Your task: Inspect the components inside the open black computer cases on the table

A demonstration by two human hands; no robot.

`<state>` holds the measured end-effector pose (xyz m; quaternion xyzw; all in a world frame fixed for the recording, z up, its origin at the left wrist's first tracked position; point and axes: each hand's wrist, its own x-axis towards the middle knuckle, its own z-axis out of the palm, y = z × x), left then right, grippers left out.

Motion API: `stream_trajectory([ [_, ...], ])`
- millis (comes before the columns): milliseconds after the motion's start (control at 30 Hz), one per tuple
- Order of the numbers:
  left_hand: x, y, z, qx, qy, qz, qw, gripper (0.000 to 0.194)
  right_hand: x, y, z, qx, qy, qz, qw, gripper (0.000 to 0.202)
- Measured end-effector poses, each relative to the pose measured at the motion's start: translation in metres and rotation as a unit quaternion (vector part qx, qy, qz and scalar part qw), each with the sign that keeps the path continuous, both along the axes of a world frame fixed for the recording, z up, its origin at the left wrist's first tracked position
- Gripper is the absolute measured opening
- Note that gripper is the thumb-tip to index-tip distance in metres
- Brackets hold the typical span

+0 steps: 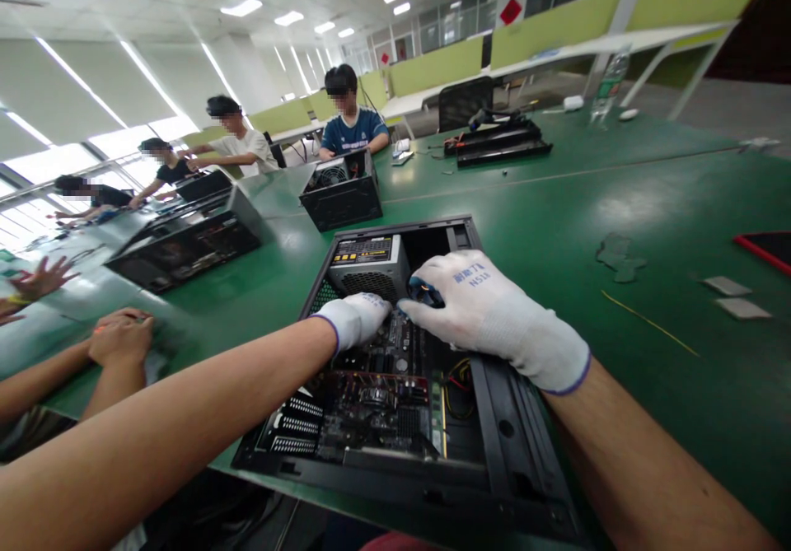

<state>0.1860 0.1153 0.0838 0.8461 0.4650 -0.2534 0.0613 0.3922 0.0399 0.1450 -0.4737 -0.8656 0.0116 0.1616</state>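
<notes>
An uncovered black computer case [525, 444] lies in front of me on the green table. My left hand [359, 320], in a white glove, reaches into it over the motherboard [376, 407], just below the power supply [367, 263]. Its fingers are drawn together, their tips partly hidden. From the right comes my gloved right hand [470, 300], beside the power supply; its fingers curl towards the thumb around something dark that I cannot make out. A memory stick [438, 415] stands in the board near thin coloured cables [458, 386].
Another black case [343, 197] stands beyond mine, with a person [355, 127] behind it. A long case [191, 238] lies to the left, near another person's clasped hands [122, 337]. Black panels [500, 143], a bottle [610, 81] and a yellow tie [648, 320] lie rightwards.
</notes>
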Motion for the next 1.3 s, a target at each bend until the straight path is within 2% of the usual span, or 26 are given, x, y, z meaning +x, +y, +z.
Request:
stream_trajectory([
  [167, 0.001, -0.002, 0.003, -0.001, 0.003, -0.004, 1.0, 0.036, 0.0, 0.002, -0.003, 0.02, 0.018, -0.004, 1.0, 0.049],
  [333, 0.0, 0.001, 0.001, -0.008, 0.0, -0.012, 1.0, 0.035, 0.001, 0.003, -0.008, 0.035, 0.022, -0.002, 0.999, 0.05],
  [567, 0.0, 0.001, 0.0, -0.004, -0.001, -0.016, 1.0, 0.038, 0.001, 0.003, -0.007, 0.035, 0.015, -0.006, 0.999, 0.05],
  [767, 0.007, 0.005, -0.002, -0.006, 0.017, -0.03, 0.999, 0.038, 0.0, 0.004, -0.01, 0.043, 0.02, -0.009, 0.999, 0.05],
  [1067, 0.009, 0.012, 0.0, -0.02, 0.058, -0.056, 0.997, 0.059, 0.002, 0.002, -0.01, 0.05, 0.019, -0.001, 0.999, 0.05],
  [1300, 0.006, 0.008, 0.001, -0.005, 0.039, -0.041, 0.998, 0.068, 0.001, 0.002, -0.008, 0.043, 0.027, -0.003, 0.999, 0.047],
])
